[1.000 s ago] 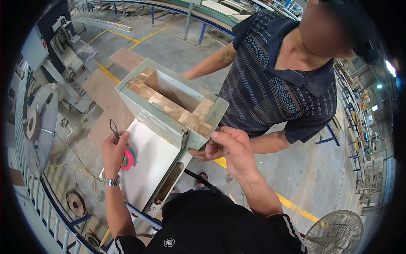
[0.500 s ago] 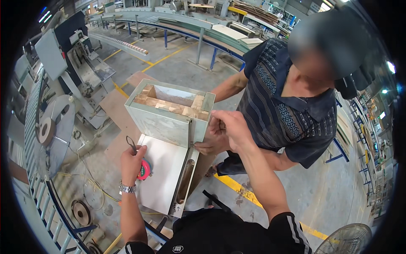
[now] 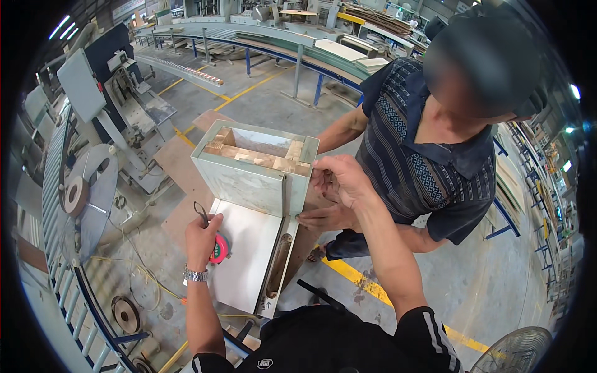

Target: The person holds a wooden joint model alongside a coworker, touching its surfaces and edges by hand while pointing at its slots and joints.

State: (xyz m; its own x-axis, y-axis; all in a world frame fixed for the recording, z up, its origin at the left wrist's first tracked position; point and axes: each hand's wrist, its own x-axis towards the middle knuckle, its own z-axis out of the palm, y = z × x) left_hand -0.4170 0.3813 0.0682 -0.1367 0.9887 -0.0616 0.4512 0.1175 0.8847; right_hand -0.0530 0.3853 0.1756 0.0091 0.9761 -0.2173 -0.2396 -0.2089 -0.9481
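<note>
My left hand [image 3: 200, 241] is closed around a pink-red tape measure [image 3: 219, 248], with its dark strap loop [image 3: 200, 211] sticking up past the thumb. This hand is at the left edge of a white panel [image 3: 245, 248] lying flat. A pale grey-green hollow box section [image 3: 242, 180] stands upright on the panel's far end, its open top showing wood-block edges and a cavity. My right hand [image 3: 348, 179] is at the box's upper right side, fingers curled with the fingertips by its edge. Whatever they pinch, if anything, is hidden.
A co-worker [image 3: 423, 155] in a patterned dark shirt stands at the right; one hand [image 3: 329, 217] is by the box's lower corner, the other arm goes behind it. A machine [image 3: 127, 93] and roller conveyor [image 3: 53, 205] are left. A fan [image 3: 516, 348] stands lower right.
The whole view has shifted slightly, moving the box and panel a little right and down. My left hand still holds the tape measure, and my right hand stays by the box edge.
</note>
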